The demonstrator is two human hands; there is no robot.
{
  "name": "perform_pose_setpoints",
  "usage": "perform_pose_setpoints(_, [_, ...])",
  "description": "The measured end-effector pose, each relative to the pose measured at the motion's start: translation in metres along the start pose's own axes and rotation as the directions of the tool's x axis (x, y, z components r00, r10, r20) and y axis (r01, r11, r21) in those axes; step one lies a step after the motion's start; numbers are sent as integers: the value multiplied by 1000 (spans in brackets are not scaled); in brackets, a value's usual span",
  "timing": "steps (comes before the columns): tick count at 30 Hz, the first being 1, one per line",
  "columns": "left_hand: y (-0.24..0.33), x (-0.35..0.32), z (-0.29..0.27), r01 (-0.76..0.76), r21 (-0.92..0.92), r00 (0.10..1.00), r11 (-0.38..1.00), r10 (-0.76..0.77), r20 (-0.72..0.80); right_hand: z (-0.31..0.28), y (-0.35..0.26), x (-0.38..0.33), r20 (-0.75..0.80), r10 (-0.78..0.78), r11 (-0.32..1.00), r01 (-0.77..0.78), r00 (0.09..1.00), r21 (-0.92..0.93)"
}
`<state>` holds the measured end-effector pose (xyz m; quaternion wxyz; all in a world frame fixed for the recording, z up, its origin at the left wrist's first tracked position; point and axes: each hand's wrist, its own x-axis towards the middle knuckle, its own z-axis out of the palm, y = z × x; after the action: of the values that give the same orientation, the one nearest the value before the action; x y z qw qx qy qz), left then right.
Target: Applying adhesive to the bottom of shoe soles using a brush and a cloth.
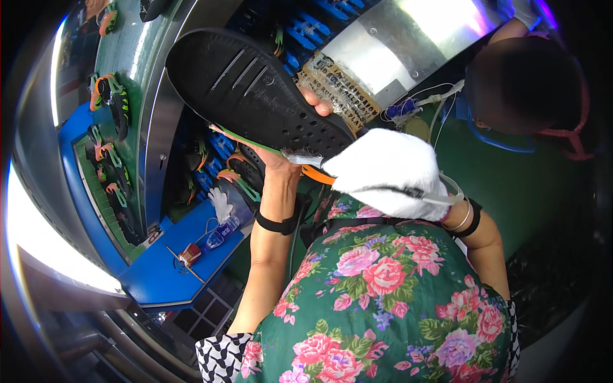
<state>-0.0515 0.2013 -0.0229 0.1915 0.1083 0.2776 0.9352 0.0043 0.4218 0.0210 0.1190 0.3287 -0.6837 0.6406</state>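
Observation:
My left hand (276, 158) grips a large black shoe (236, 80) from below, its fingertips curling over the far edge. The face turned up has three long slits and rows of round holes; a green and orange strip shows along its lower side. In a thick white glove, my right hand (388, 171) is closed at the near end of the shoe. From the glove a small brush (302, 158) with pale bristles reaches to the shoe's lower edge. The glove hides my right fingers. A white cord (452, 191) loops around that wrist.
Several strapped shoes (110, 96) ride a green belt on the left. A blue ledge (163, 277) holds a plastic bottle (223, 233), a white glove (221, 204) and a small red device (189, 254). Upper right are a metal panel (373, 54), a person's gloved hand (525, 14) and a stool (578, 143).

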Motion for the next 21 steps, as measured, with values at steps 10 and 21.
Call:
perform_pose_setpoints(10, [5,15,11,-39,54,995,998,34,90,-5,6,-2,-41,81,994,-77,996,81])
perform_pose_setpoints(21, [12,25,7,-42,148,995,988,27,100,-13,11,-1,-44,72,995,-69,996,75])
